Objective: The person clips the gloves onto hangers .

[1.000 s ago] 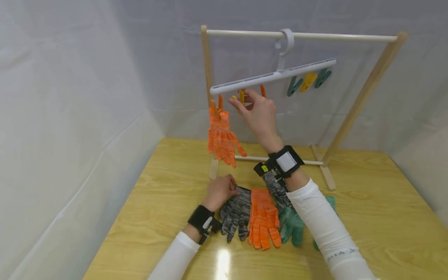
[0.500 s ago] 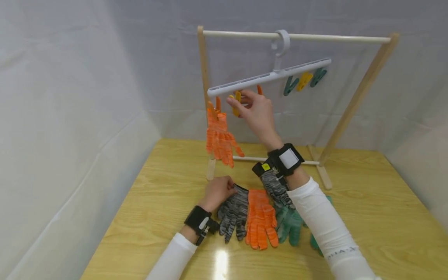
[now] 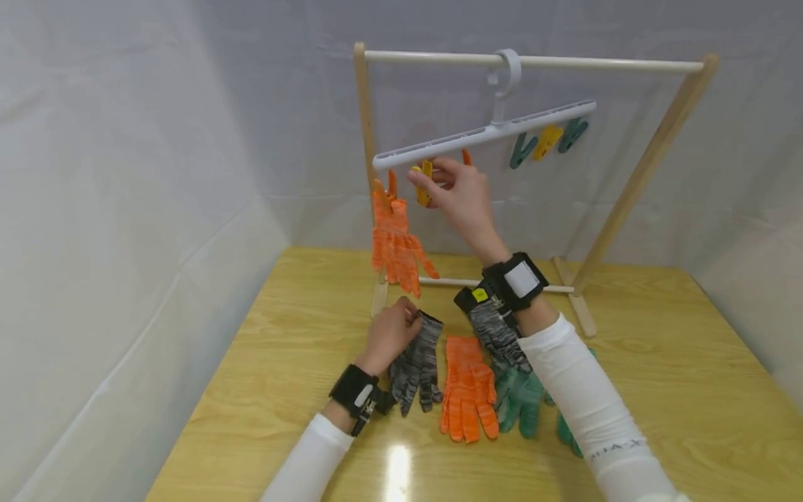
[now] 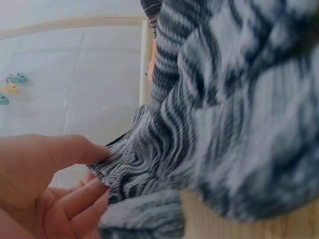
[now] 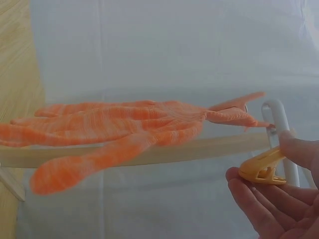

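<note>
Slippage as the first worry, far left. Pinched by the left hand, thumb against curled fingers, just the cuff edge of the grey-and-white marled glove, with its fingers draped on the wooden table beside a flat orange glove. Judged a thin hold: liable to slide out of the pinch if lifted fast, or to drag the orange neighbour along.

Hung next, from an orange peg at the low end of the white peg hanger, a second orange glove. Squeezed just right of it, between thumb and fingertips of the right hand, a yellow peg, well above the table. Seemed a risk there too: hanger tilted down on that side and free to swing by its hook on the rack rail, so liable to be rocked by a pull on the peg, with the hung glove shaken loose or the peg snapped closed on nothing.

Left under the right forearm, another marled glove and green gloves, open to being swept by the sleeve. Dangled unused at the high end, teal and yellow pegs.
</note>
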